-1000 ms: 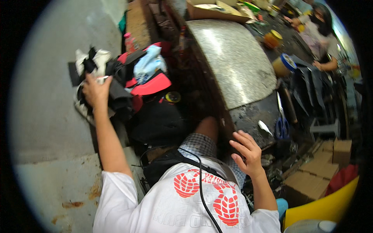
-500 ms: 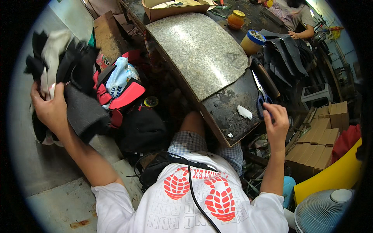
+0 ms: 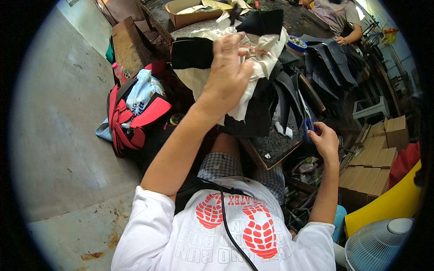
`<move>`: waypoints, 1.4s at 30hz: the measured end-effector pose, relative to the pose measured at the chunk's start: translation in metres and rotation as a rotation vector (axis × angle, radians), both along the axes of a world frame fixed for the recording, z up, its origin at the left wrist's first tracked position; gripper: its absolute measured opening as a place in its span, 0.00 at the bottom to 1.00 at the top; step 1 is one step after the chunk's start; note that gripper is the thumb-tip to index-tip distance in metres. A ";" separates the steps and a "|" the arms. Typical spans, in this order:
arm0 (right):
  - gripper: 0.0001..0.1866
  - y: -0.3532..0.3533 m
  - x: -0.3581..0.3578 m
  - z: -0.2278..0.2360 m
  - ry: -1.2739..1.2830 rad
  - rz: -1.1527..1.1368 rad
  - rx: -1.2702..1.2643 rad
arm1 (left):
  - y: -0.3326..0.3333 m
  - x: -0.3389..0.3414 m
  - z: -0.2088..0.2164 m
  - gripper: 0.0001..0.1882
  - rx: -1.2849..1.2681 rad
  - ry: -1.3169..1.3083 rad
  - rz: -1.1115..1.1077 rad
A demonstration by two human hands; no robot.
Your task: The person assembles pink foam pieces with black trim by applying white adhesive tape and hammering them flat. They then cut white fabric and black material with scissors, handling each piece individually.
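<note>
My left hand (image 3: 226, 77) grips a loose bundle of black and cream fabric pieces (image 3: 266, 65) over the worktable. Its black flaps spread left, up and down, and a thin pinkish strand crosses the cream cloth by my fingers. On the right, my right hand (image 3: 326, 141) is closed on the blue handles of a pair of scissors (image 3: 308, 126). Their blades point away from me, beside a dark rod-like tool with a brown handle (image 3: 312, 92). White scraps (image 3: 284, 130) lie on the table's near corner (image 3: 275, 147). The bundle hides most of the pale board beneath it.
A cardboard tray (image 3: 194, 13) stands at the back, and a blue-rimmed jar (image 3: 297, 43) behind the bundle. Black curved pieces (image 3: 332, 67) pile up at right. Red-and-black pieces (image 3: 129, 122) lie at left. A fan (image 3: 379, 246) stands near right. Another person's hand (image 3: 341, 40) rests far right.
My left hand has carried the fabric bundle from the far left to over the table, covering the pale board. My right hand has closed on the scissors' handles.
</note>
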State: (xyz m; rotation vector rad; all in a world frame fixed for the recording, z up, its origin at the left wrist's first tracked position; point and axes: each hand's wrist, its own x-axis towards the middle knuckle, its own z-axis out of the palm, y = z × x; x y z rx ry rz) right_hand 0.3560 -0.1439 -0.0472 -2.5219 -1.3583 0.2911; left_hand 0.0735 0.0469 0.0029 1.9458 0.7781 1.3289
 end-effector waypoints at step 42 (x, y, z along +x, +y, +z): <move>0.36 0.008 -0.068 0.079 1.063 0.268 0.196 | -0.045 0.006 -0.001 0.28 0.420 0.557 0.302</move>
